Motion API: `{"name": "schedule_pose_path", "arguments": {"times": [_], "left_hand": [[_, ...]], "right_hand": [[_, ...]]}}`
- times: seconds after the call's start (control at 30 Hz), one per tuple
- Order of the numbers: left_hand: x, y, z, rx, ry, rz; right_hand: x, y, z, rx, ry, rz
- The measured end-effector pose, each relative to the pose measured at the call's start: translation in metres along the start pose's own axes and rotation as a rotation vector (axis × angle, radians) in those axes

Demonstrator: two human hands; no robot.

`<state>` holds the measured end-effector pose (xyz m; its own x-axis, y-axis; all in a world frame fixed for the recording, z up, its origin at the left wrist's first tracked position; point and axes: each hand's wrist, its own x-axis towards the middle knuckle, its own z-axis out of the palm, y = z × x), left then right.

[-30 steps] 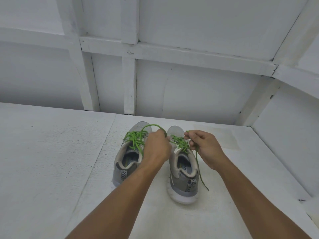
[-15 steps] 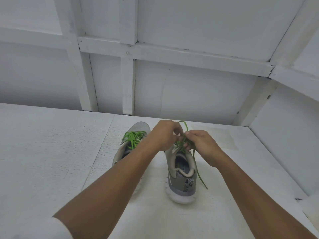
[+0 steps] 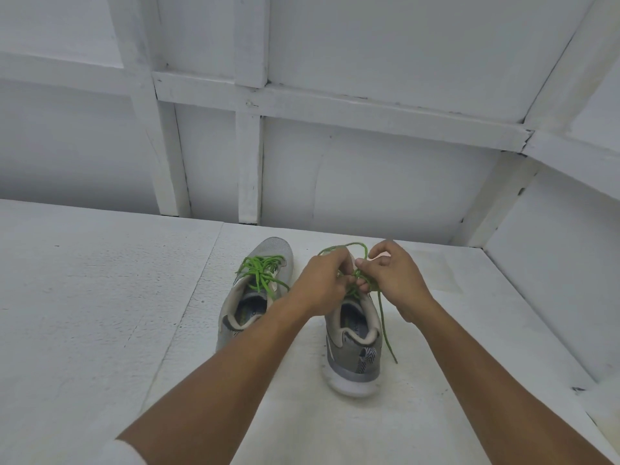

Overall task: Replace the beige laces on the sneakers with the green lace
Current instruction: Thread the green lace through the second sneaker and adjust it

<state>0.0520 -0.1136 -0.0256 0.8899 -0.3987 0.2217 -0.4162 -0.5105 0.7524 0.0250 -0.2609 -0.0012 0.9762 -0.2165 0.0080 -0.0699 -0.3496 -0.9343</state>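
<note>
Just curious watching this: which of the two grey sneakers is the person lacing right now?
The grey sneaker on the right: both the left hand and right hand pinch its green lace above it. The left grey sneaker sits untouched, already laced.

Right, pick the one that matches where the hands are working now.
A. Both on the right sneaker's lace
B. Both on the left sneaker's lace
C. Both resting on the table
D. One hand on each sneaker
A: the left hand and right hand meet over the right sneaker, pinching its green lace, while the left sneaker sits untouched, its lace already tied.
</note>
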Motion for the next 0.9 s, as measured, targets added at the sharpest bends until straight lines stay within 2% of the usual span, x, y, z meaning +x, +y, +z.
{"name": "schedule_pose_path", "arguments": {"times": [0.17,0.3,0.4,0.5,0.67,0.8,0.9], "left_hand": [[-0.001,0.001,-0.001,0.053,-0.005,0.051],[-0.003,0.000,-0.001,0.066,0.011,0.105],[-0.005,0.000,0.000,0.076,0.020,0.144],[-0.006,-0.003,0.001,0.062,0.028,0.158],[-0.004,-0.004,-0.002,-0.012,0.017,0.117],[0.000,-0.007,-0.004,-0.056,-0.004,0.067],[0.002,-0.008,-0.004,-0.072,-0.020,0.045]], "right_hand": [[-0.003,-0.004,-0.002,-0.195,-0.013,-0.042],[-0.005,-0.008,-0.008,-0.339,-0.167,0.004],[-0.006,-0.007,-0.006,-0.483,-0.150,0.030],[-0.005,-0.003,0.001,-0.495,-0.142,0.036],[-0.005,0.000,0.001,-0.338,-0.186,0.075],[-0.011,0.008,0.001,-0.369,-0.013,-0.161],[-0.011,0.021,-0.005,-0.366,0.022,-0.410]]}}
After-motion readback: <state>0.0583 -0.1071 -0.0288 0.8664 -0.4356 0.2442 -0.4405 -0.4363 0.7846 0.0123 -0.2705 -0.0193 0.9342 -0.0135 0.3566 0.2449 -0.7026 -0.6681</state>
